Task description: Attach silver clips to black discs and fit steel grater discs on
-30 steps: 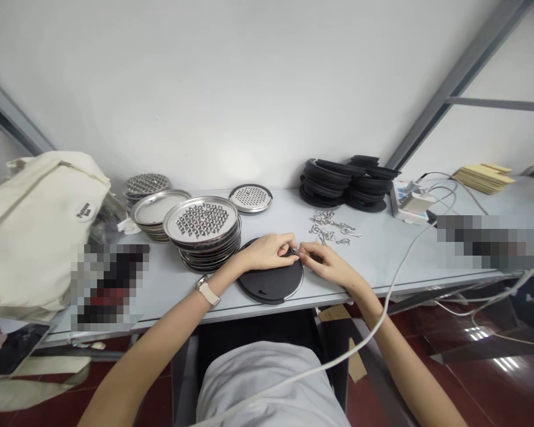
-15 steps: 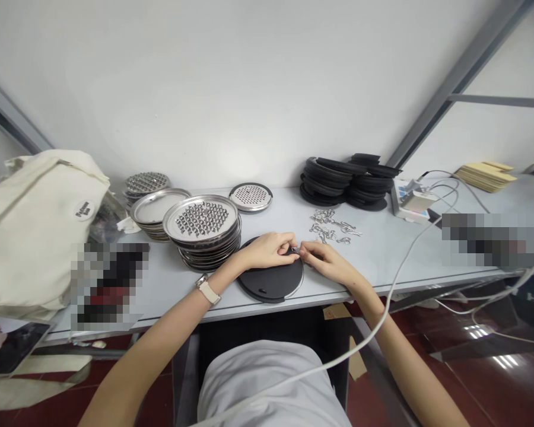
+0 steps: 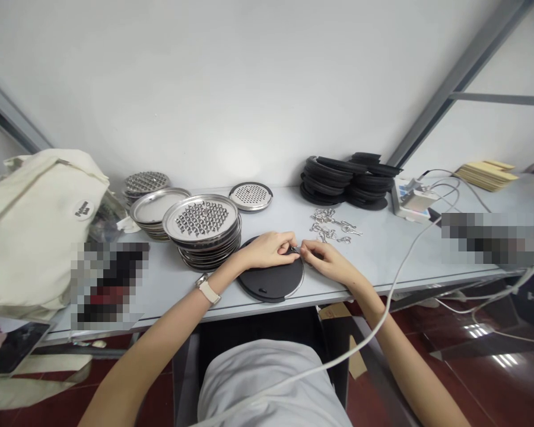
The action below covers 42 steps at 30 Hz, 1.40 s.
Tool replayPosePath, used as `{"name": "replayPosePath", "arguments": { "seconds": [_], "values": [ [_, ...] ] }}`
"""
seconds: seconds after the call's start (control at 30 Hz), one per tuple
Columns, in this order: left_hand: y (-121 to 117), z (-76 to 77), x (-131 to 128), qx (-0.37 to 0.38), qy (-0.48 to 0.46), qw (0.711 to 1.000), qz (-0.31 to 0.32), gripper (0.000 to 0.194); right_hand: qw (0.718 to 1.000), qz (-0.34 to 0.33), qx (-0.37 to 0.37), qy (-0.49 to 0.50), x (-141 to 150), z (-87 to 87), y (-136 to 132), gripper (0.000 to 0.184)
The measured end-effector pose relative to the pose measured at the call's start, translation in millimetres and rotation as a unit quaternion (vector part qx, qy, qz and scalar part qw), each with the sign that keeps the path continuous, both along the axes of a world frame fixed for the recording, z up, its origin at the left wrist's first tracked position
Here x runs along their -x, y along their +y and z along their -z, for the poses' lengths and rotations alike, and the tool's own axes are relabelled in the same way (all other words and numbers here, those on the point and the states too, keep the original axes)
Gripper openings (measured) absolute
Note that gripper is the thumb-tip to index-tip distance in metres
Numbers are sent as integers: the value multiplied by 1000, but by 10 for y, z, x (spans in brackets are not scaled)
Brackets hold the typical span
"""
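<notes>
We judged the tall stack of metal grater plates (image 3: 204, 228), left of centre on the pale counter (image 3: 276, 213), the largest hazard: its upper plates sat off-centre, and a jolt from the left forearm (image 3: 160, 338) just beside it could have sent them sliding. A white cable (image 3: 338, 360) crossed our view of the right forearm (image 3: 409, 362) and might have snagged on an outward swing. The black disc (image 3: 271, 279) lay near the counter's front edge, where a hard pull could have tipped it over. The left hand (image 3: 269, 249) rested across it, thumb and forefinger either side of a small metal piece (image 3: 295, 250) at the disc's right rim; we could not tell whether they gripped. The right hand (image 3: 327, 261) pinched that piece's outer end, and a weak hold could have let it spring toward the loose metal clips (image 3: 323, 218) farther from the front edge. Against the frame a second earlier, we found little changed: our viewpoint had shifted slightly, stack, disc and clips kept their places, and both hands stayed at the rim.
</notes>
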<state>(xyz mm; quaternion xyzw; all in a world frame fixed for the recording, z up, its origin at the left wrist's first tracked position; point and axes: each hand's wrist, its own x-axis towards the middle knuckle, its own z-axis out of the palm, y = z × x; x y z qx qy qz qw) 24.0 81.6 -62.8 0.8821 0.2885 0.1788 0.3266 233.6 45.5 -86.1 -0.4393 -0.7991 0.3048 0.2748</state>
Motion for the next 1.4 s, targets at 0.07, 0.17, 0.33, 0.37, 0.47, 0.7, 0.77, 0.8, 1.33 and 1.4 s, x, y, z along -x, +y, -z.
{"name": "replayPosePath", "arguments": {
  "seconds": [0.07,0.17,0.33,0.37,0.47,0.7,0.77,0.8,1.33,1.4],
  "values": [
    [0,-1,-1,-4,0,1000,-1,19,1000,8,2,8,-3,-5,-4,35],
    [-3,-5,-6,-5,3,1000,-1,20,1000,23,1,20,-13,-9,-7,34],
    [-6,-4,-15,-20,8,1000,-4,19,1000,10,4,12,-19,-7,-3,36],
    [-7,-3,-16,-24,9,1000,-6,19,1000,5,5,7,-17,-6,-1,37],
    [-12,-4,-20,-29,15,999,-15,20,1000,-7,7,-6,-11,-4,8,39],
    [-25,-26,-23,-28,22,999,-18,21,1000,-17,-2,-19,-15,14,16,41],
    [-27,-30,-24,-29,20,999,-15,21,1000,-16,-6,-16,-12,16,12,40],
    [-28,-31,-24,-29,19,999,-14,20,1000,-14,-9,-15,-9,16,10,39],
    [-16,-22,-15,-23,13,1000,-5,17,999,-9,-28,-21,-8,9,2,35],
    [-13,-17,-15,-23,11,1000,-6,17,999,-8,-31,-21,-9,7,2,34]
  ]
}}
